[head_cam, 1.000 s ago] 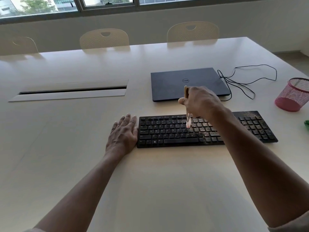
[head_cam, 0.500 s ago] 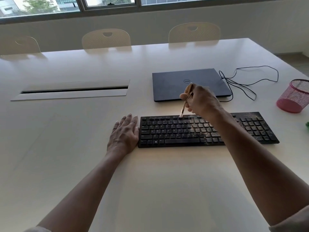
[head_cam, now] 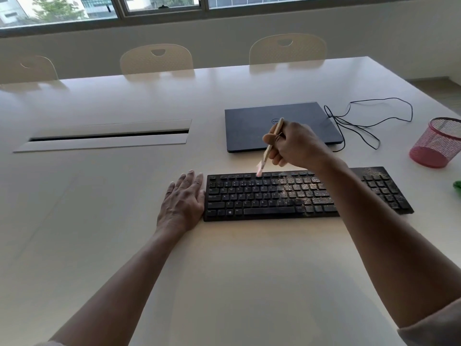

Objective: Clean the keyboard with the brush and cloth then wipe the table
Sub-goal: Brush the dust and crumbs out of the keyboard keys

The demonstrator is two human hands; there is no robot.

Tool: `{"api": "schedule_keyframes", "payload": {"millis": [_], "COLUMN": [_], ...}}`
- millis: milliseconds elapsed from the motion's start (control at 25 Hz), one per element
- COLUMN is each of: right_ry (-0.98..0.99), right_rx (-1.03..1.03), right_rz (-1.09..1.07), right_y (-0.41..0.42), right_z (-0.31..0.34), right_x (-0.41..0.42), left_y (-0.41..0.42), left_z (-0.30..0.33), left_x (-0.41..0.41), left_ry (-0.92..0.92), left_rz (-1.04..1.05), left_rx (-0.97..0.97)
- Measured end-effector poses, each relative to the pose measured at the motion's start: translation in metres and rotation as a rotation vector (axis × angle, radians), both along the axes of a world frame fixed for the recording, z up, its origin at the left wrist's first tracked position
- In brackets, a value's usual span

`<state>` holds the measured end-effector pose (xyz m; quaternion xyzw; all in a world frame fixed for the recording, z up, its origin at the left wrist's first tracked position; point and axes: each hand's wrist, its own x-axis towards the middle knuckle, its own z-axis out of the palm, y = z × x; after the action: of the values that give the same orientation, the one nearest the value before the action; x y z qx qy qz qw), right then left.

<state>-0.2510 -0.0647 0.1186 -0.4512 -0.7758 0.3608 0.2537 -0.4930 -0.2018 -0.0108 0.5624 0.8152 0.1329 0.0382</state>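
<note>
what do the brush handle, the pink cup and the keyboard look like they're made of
Brush handle: likely pale unvarnished wood or bamboo, going by its matte tan colour. Pink cup: wire mesh, probably painted metal, since the table shows through its lattice wall. Keyboard: matte black plastic, with printed white legends and gritty tan dust over the right half.

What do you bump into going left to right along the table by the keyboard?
left hand → keyboard → green thing at the picture's edge. The right hand with the brush overlaps the keyboard, so it is left out.
</note>
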Motion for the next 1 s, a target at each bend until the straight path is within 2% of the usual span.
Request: {"api": "schedule_keyframes", "payload": {"millis": [120, 320, 400, 520, 600, 720, 800, 880, 1000], "right_ry": [0.045, -0.251, -0.196, -0.011, -0.094, -0.320, -0.268, -0.146, -0.176], "right_rx": [-0.040, 0.139, 0.149, 0.024, 0.050, 0.282, 0.319, 0.257, 0.193], "right_rz": [-0.008, -0.087, -0.091, 0.009, 0.025, -0.097, -0.122, -0.074, -0.013], "right_y": [0.000, 0.008, 0.010, 0.003, 0.000, 0.006, 0.007, 0.004, -0.002], "right_z": [-0.012, -0.008, -0.004, -0.007, -0.014, -0.015, -0.011, -0.012, -0.019], "right_x": [-0.007, -0.002, -0.004, -0.008, -0.007, -0.003, -0.004, -0.007, -0.006], "left_y": [0.000, 0.000, 0.000, -0.001, 0.000, 0.000, -0.001, -0.001, -0.001], "left_z": [0.000, 0.000, 0.000, -0.001, -0.001, -0.001, 0.000, 0.001, 0.001], "left_x": [0.000, 0.000, 0.000, -0.001, -0.001, -0.001, -0.001, 0.000, 0.000], "left_ry": [-0.006, -0.001, -0.002, -0.006, -0.007, -0.008, -0.005, -0.003, -0.005], "left_rz": [0.006, 0.005, 0.005, 0.009, 0.010, 0.008, 0.007, 0.005, 0.005], "left_rx": [-0.005, 0.003, 0.004, 0.006, 0.008, 0.005, 0.002, -0.003, -0.003]}}
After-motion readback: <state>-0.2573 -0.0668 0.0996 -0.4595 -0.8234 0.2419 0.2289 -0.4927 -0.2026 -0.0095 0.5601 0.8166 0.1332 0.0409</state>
